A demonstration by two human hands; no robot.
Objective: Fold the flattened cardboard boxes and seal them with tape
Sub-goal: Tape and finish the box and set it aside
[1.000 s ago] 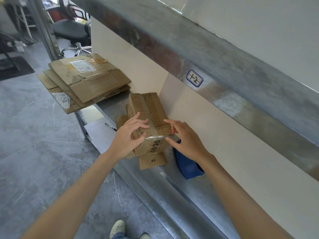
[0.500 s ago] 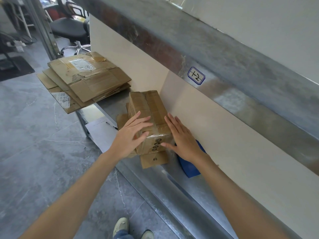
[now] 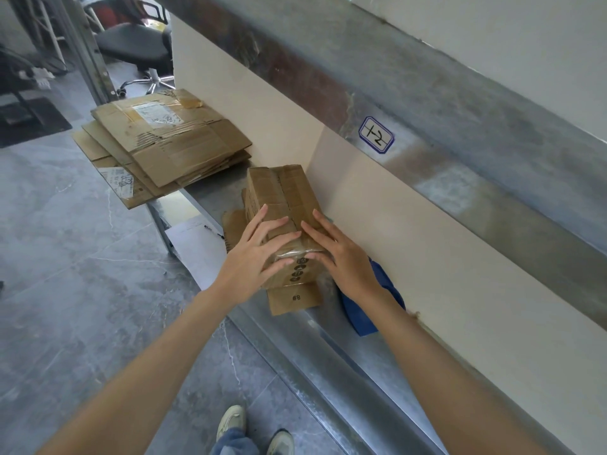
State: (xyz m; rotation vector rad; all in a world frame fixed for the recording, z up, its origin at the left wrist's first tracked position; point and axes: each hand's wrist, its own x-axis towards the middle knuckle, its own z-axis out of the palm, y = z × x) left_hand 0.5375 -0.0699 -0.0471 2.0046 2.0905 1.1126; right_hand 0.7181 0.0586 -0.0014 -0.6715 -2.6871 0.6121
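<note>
Over the box (image 3: 279, 192) edge, left hand (image 3: 253, 257) and right hand (image 3: 341, 257) press.

Occlusions and crops
Can't identify blue thing (image 3: 356, 315), half hidden behind right hand (image 3: 345, 261); can't read print on folded box (image 3: 282, 192) under the thumbs, nor label (image 3: 157, 113) on flat stack (image 3: 184, 152). Seeing office chair (image 3: 134, 47) cut by top edge, shoes (image 3: 231, 421) by bottom.

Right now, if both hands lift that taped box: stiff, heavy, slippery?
Probably stiff: the taped box shows square edges under the left hand and right hand. Likely light, being small cardboard, though contents are hidden. The glossy tape at its near end may be slick; bare cardboard should grip better.
</note>
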